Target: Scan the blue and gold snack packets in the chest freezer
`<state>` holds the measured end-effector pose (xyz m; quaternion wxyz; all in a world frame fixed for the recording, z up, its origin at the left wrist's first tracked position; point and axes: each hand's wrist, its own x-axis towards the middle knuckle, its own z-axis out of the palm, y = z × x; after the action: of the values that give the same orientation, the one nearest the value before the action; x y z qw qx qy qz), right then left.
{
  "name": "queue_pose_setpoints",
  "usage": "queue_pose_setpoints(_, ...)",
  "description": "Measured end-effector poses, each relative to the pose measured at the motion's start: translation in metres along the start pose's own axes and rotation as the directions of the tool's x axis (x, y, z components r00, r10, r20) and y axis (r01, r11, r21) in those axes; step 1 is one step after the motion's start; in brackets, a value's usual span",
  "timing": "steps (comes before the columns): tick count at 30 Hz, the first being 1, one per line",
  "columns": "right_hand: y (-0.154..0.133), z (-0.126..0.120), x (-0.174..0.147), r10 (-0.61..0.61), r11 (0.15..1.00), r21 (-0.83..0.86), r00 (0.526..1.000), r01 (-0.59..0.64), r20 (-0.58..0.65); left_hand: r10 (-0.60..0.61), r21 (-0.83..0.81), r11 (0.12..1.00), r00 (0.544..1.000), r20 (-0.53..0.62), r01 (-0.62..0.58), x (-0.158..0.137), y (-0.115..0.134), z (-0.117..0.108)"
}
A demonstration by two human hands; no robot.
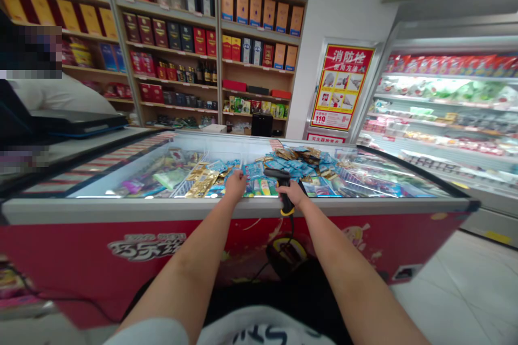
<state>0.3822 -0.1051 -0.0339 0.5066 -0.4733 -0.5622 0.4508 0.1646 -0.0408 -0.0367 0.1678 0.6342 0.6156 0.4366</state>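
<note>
My right hand [292, 192] is wrapped round the grip of a black and yellow barcode scanner [277, 174], whose head points left above the open freezer. A cable runs down from its handle. My left hand [236, 184] is closed over the freezer's front edge, its fingertips together beside a blue packet [254, 170]. Whether the fingers grip that packet I cannot make out. Around both hands lie piles of blue ice cream packets [293, 163] and gold packets [201, 183] inside the chest freezer [121, 210].
Black freezer rails and white wire baskets border the packets. At left, a person in a white sleeve [60, 94] is beside a dark device [84, 124]. Shelves of boxes [170, 35] stand behind, and a lit cooler [445, 102] at right. A cable [68, 299] trails at lower left.
</note>
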Motion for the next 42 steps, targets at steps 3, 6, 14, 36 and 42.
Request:
queue_pose_setpoints(3, -0.001, 0.001, -0.001, -0.013, 1.000, 0.008, 0.999, 0.013, -0.049, 0.020, -0.005, 1.000, 0.999, 0.025, -0.019, -0.002, 0.000, 0.000)
queue_pose_setpoints(6, -0.003, 0.000, -0.003, -0.036, 0.999, 0.008, 0.996, 0.037, -0.078, 0.037, 0.003, 0.999, 0.999, 0.035, -0.037, -0.004, 0.000, 0.000)
queue_pose_setpoints(14, 0.006, -0.002, 0.002, -0.050, 0.999, -0.009, 0.997, 0.049, -0.056, 0.039, 0.042, 0.998, 0.998, 0.043, -0.041, -0.004, 0.000, -0.001)
queue_pose_setpoints(36, -0.001, -0.001, -0.005, -0.046, 0.999, -0.031, 0.997, 0.044, -0.066, -0.077, -0.160, 0.985, 0.996, -0.043, 0.070, 0.002, -0.006, 0.002)
queue_pose_setpoints(42, -0.003, -0.006, -0.001, -0.030, 0.988, 0.147, 0.987, 0.054, -0.160, -0.313, -0.386, 0.901, 0.913, -0.263, 0.198, 0.003, -0.005, -0.006)
